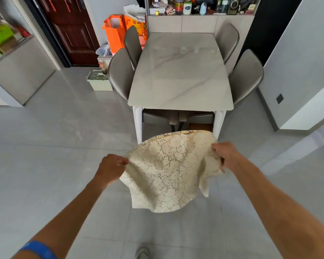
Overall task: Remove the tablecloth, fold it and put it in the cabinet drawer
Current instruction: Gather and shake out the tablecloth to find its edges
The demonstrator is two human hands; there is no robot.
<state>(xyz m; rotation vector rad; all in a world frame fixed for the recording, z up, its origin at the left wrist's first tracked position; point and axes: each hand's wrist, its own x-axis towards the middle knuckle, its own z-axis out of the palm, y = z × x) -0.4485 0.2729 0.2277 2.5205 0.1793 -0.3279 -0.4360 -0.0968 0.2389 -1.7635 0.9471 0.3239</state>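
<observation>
Low in the frame's centre, the left hand [111,168] and right hand [225,156] each pinch an edge of the cream lace tablecloth [168,172], already off the marble-topped table [180,71], apparently mid-fold; next, bring edges together.

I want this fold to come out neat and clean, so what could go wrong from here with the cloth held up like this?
The tablecloth hangs slack between the left hand and right hand, so the edges may not line up and the fold could come out crooked. Each hand pinches only an edge, so the lace might slip free. Its lower edge sags toward the floor and could brush it.
</observation>
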